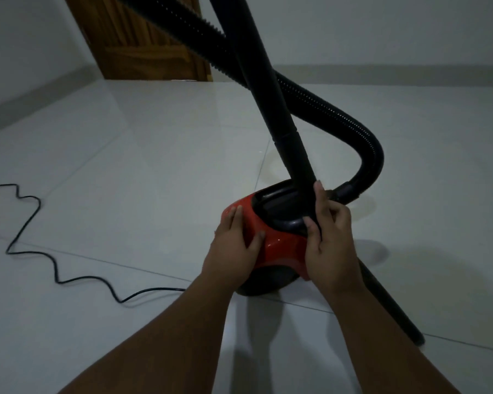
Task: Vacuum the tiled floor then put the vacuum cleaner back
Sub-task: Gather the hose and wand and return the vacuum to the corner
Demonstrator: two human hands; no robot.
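One vacuum (281, 243), glossy tiles (120, 166), wooden door (143, 38)

Glossy red plastic vac body (279, 243), ribbed hose (325, 109), shiny tiles (125, 137), prob. wood door (143, 38).

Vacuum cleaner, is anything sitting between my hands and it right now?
Nothing visible. The left hand rests flat on the red vacuum cleaner, and the right hand is at its black handle, touching the rigid tube.
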